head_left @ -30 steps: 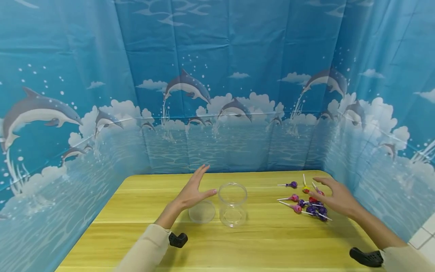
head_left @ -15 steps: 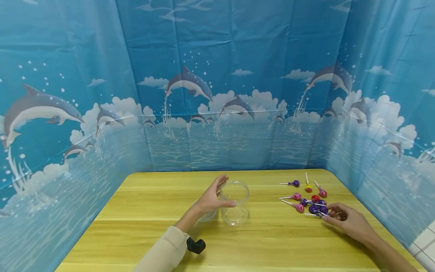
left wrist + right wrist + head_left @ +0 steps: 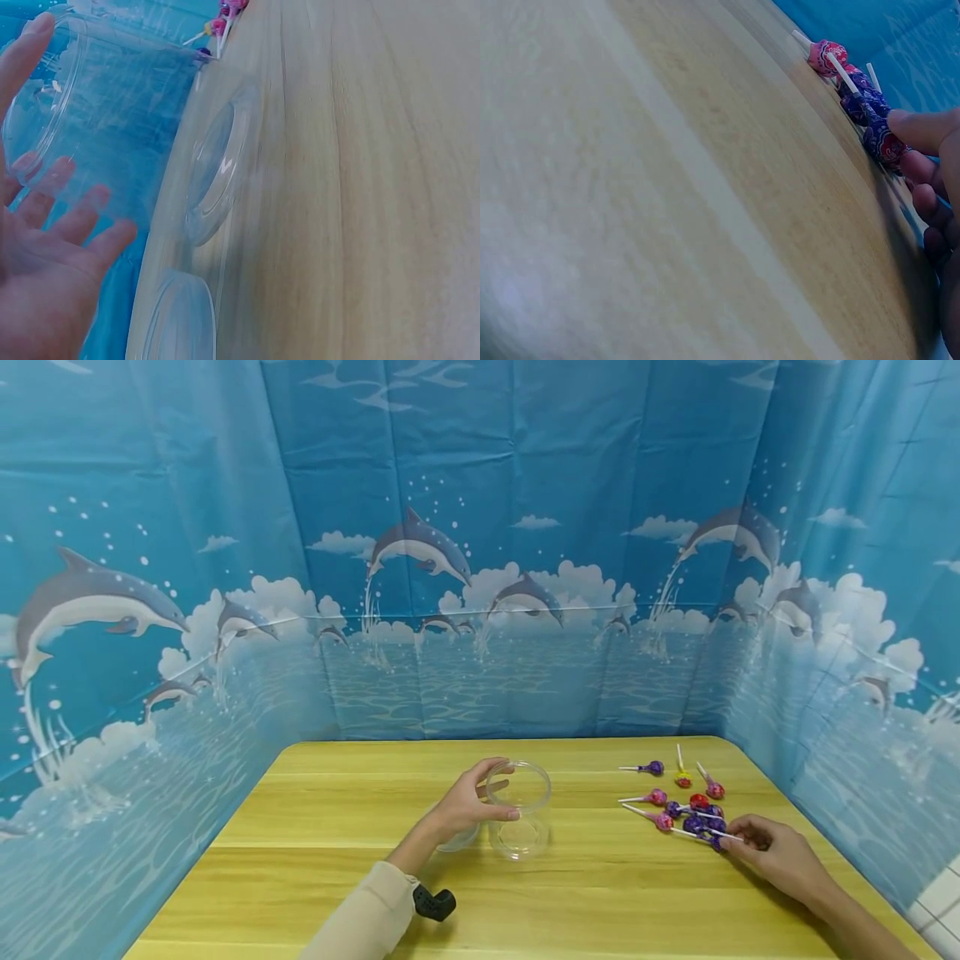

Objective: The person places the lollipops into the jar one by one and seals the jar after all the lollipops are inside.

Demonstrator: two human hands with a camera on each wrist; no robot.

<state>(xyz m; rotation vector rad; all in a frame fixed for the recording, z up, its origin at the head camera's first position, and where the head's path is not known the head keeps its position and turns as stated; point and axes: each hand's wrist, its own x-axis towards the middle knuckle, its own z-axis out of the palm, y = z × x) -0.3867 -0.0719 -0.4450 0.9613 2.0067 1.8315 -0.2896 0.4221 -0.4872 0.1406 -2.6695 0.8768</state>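
A clear plastic jar stands upright near the middle of the table, its round rim at the top. My left hand holds it from the left near the rim, thumb at the front and fingers round the back, showing through the wall in the left wrist view. A clear round lid lies on the table beside the jar, partly behind that hand in the head view. On the right, my right hand pinches a purple-wrapped lollipop between thumb and forefinger, at the near edge of the lollipop pile.
Several lollipops in purple, pink, red and yellow wrappers lie at the right, including a pink one, a yellow one and a purple one. A blue dolphin-print curtain encloses the wooden table at the back and sides.
My left hand has moved right and taken hold of the jar. My right hand has come down and nearer to the pile's near edge, where it now pinches a purple lollipop.
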